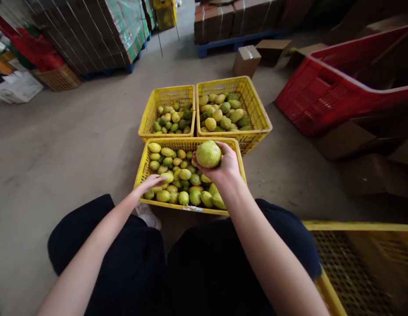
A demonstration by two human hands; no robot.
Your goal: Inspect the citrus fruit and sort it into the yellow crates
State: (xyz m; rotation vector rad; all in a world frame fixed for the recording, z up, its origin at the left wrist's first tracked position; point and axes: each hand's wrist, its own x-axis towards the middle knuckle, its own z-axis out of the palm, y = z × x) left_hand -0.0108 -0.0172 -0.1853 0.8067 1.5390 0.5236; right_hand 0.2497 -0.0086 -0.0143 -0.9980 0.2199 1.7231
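My right hand (225,164) is wrapped round a large yellow-green lemon (208,154), raised above the near crate. Over the left part of that crate, my left hand (153,181) has its fingers stretched out, their tips at a yellow lemon (167,177). Whether they press on it I cannot tell, but no grip round it shows. The near yellow crate (171,207) holds many lemons, green to yellow, in a loose layer. My right hand and forearm hide part of its right side.
Behind stand two more yellow crates of lemons, one left (145,118) and one right (259,105). A large red bin (309,94) and cardboard boxes (371,175) are on the right. Another yellow crate (355,226) sits beside my right leg. Wrapped pallet stacks (81,35) stand farther back.
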